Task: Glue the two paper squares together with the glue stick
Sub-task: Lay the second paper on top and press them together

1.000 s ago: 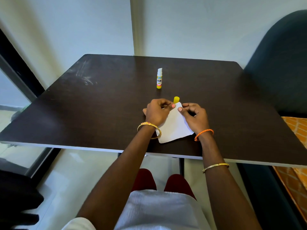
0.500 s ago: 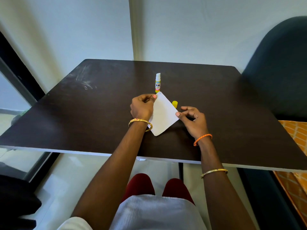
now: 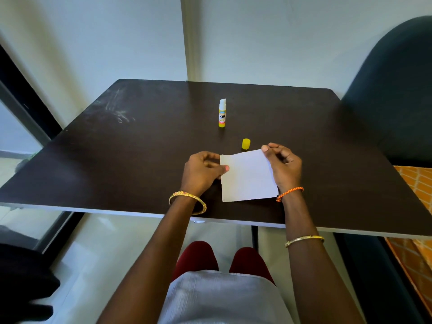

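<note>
White square paper [image 3: 247,176], possibly 2 sheets stacked, lies near the dark table's [image 3: 117,160] front edge; left hand [image 3: 201,171] pinches its left edge, right hand [image 3: 284,167] its far right corner. Uncapped yellow glue stick [image 3: 222,113] stands beyond, yellow cap [image 3: 246,144] between.

You can read only one text here: the black letters "KIN" on the yellow label of the glue stick [image 3: 222,113], which stands upright on the dark surface [image 3: 117,160]. Above and below these letters there is smaller print, but it is too small to read.
</note>
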